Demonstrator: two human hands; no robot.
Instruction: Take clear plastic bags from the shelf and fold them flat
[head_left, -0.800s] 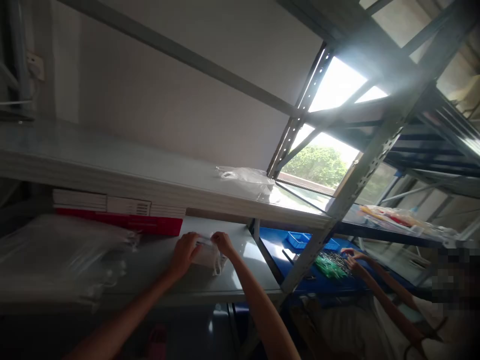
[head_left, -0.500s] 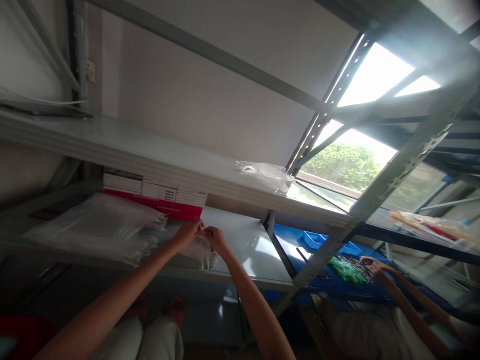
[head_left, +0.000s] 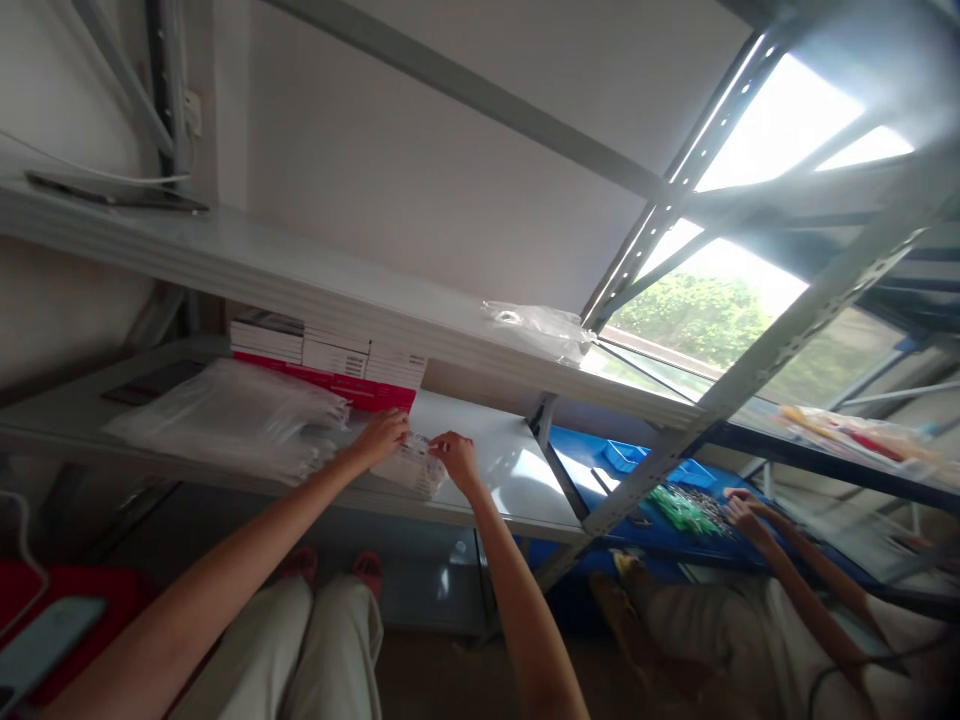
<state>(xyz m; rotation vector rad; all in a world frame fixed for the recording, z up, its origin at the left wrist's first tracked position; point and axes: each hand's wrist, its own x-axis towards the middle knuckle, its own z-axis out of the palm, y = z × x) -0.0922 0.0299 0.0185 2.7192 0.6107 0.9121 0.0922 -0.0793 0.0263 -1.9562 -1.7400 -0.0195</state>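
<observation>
Both hands, left hand [head_left: 384, 435] and right hand [head_left: 454, 457], pinch 1 small clear bag [head_left: 414, 466] near the shelf [head_left: 517, 480] front edge, by the bag stack [head_left: 232, 420]; any label unreadable.

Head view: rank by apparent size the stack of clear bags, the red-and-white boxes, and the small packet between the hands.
1. stack of clear bags
2. red-and-white boxes, set farther back, so the gap is unsure
3. small packet, pinched by left hand and right hand
</observation>
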